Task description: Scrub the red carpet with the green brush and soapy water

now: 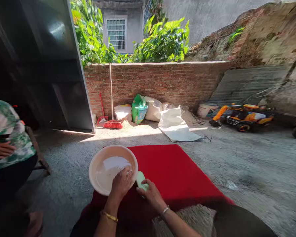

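A wide, pale pink basin (pixel 92 172) sits at the near left of the red cloth (pixel 165 171), holding clear water with a bright reflection on it. The left hand (pixel 123 180) reaches in at its right side, fingers bent; I can't tell whether they grip anything. Just right of the rim, a pale green oblong piece (pixel 139 177) is clamped by its near end in the right hand (pixel 151 193), thumb on top. Far right, a whitish bucket (pixel 205 111) stands, contents hidden from me.
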`<state>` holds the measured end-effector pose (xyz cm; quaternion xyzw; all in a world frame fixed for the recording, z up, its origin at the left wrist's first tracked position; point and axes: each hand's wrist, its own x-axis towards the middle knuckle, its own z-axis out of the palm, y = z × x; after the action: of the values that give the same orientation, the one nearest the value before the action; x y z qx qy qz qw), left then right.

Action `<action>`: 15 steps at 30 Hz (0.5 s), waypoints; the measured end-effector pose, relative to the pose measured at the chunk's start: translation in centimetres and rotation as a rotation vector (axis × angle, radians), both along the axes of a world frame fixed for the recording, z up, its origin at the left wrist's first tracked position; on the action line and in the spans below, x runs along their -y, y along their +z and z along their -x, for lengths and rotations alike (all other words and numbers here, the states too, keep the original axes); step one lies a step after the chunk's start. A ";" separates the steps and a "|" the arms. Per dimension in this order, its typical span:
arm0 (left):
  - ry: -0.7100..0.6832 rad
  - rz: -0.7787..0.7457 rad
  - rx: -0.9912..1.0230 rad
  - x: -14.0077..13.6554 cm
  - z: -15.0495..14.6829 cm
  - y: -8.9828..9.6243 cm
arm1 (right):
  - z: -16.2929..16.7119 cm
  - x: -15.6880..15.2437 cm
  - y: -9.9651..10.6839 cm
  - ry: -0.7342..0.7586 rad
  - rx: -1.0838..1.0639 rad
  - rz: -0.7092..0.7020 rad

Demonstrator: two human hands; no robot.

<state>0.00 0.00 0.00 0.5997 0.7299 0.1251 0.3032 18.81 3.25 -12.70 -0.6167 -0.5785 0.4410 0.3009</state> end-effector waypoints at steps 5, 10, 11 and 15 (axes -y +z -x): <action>-0.061 -0.043 -0.033 0.2 0.1 -0.8 | -0.4 -0.9 -0.4 0.083 0.040 0.041; -0.041 -0.039 -0.066 0.6 0.1 -0.6 | 0.2 -2.2 -1.5 0.056 -0.060 0.063; -0.036 -0.031 -0.070 0.6 0.1 -0.4 | 0.5 -2.4 -1.7 0.045 -0.101 0.083; -0.030 -0.013 -0.046 0.8 0.1 0.2 | 2.1 -2.4 -1.7 0.027 -0.127 0.153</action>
<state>-0.08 -0.84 0.21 0.6151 0.7269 0.1113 0.2843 16.71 5.65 -14.38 -0.6009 -0.5312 0.5260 0.2830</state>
